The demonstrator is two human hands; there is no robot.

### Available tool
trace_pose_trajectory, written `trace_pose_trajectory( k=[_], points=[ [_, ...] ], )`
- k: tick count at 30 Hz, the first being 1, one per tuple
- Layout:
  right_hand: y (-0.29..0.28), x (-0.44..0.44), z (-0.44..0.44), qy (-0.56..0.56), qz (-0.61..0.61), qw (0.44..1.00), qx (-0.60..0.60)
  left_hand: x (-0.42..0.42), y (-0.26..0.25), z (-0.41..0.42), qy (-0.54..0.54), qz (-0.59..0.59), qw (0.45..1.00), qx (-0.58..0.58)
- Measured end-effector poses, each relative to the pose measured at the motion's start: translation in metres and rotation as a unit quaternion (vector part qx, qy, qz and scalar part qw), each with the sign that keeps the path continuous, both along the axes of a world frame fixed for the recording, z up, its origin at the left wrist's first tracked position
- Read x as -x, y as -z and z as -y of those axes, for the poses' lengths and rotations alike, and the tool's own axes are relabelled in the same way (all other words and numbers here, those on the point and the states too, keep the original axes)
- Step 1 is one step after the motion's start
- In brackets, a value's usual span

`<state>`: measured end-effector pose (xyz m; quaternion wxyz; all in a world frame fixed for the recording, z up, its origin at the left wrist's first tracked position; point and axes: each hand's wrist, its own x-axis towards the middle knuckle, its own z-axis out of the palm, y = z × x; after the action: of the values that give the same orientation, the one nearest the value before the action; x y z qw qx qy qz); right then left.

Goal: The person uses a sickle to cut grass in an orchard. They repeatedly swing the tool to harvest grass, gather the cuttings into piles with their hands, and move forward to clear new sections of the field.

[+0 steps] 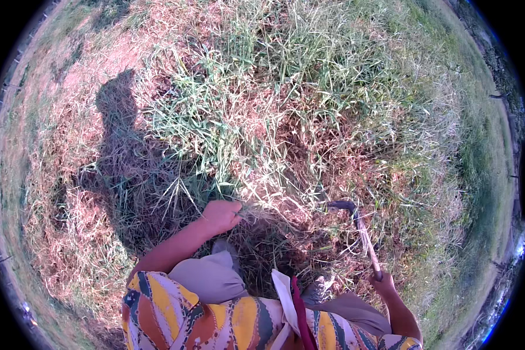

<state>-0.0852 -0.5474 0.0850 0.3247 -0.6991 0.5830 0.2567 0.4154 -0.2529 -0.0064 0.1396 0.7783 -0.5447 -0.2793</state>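
Note:
My left hand (222,216) is closed low over the ground, with a tuft of thin grass stems (254,212) coming out beside the thumb. My right hand (383,283) grips the lower end of a sickle-like hand tool (367,243). Its wooden handle leans up and to the left, and its dark metal head (342,204) bends left at the top, close to the cut and dry grass. Grass partly hides the blade's tip, so its full shape cannot be told. Standing green grass (223,148) rises just beyond my left hand.
Dry straw (70,262) covers the ground on the left, where my shadow (122,131) falls. Taller grass (323,52) stands ahead. My bent knees (210,275) and a shoe (317,288) are close below the hands. A white-and-red cloth strip (284,293) hangs from my front.

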Motion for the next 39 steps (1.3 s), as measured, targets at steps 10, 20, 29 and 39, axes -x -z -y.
trace_pose_trajectory(
  k=[10, 20, 29, 39],
  points=[
    [0.000, -0.029, 0.013, 0.203, 0.117, 0.963, 0.136, 0.003, -0.053, 0.100, 0.156, 0.216, 0.964, 0.001],
    [0.002, -0.021, 0.013, 0.168, 0.106, 0.972, 0.127, -0.006, 0.048, 0.152, 0.255, 0.170, 0.931, -0.199],
    [0.002, -0.047, 0.020, 0.159, 0.127, 0.971, 0.124, -0.077, -0.020, 0.084, -0.103, -0.041, 0.990, -0.084],
    [0.035, -0.209, 0.046, 0.052, 0.265, 0.956, 0.118, -0.094, -0.049, -0.227, -0.272, 0.165, 0.873, -0.368]
  ],
)
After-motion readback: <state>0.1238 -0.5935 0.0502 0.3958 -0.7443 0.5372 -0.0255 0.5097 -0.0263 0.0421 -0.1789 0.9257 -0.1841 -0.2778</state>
